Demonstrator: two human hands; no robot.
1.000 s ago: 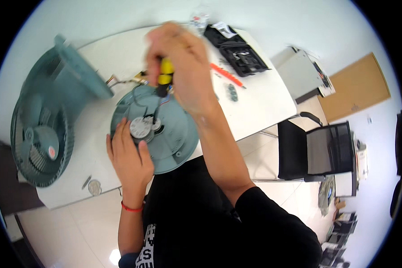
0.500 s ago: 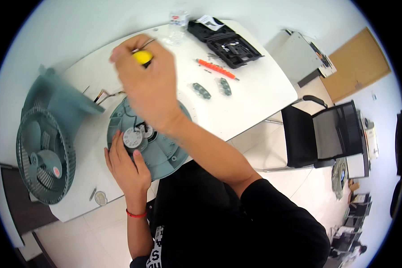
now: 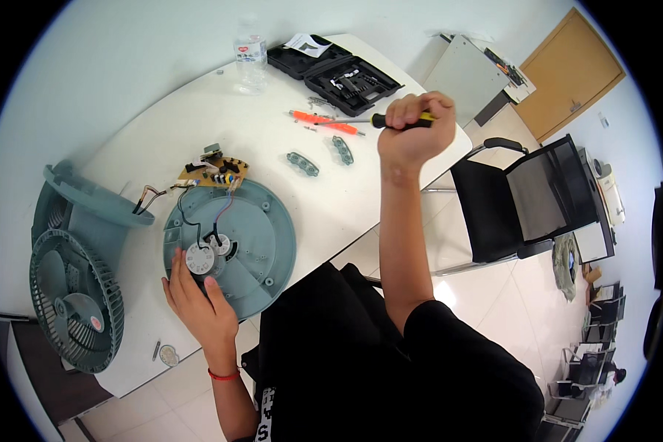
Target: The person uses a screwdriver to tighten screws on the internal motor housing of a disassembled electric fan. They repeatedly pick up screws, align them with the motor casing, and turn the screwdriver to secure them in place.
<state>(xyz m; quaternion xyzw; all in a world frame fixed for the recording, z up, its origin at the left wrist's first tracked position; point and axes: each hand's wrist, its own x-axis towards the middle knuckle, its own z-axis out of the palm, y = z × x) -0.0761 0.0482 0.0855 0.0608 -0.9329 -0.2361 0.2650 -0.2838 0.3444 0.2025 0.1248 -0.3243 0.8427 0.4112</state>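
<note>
My left hand (image 3: 202,306) rests with its fingers spread on the near-left edge of a round grey-green fan base (image 3: 269,239), beside a white round motor (image 3: 200,259). Wires run from the motor area to a circuit board (image 3: 215,175) at the far rim of the base. My right hand (image 3: 418,129) is raised to the right, wrapped around a black and yellow screwdriver (image 3: 381,120) whose shaft points left. Behind that shaft, an orange double-ended rod (image 3: 324,121) lies on the table. Two small grey-green plastic pieces (image 3: 303,163) lie nearby.
The fan housing with its grille (image 3: 77,298) stands at the left. An open black tool case (image 3: 350,81) and a clear bottle (image 3: 250,62) are at the back. Near the front left edge lies a small round disc (image 3: 169,356). A black chair (image 3: 486,210) stands to the right.
My right hand has swung from above the fan base out to the right with the screwdriver, uncovering the circuit board. My left hand stays on the base.
</note>
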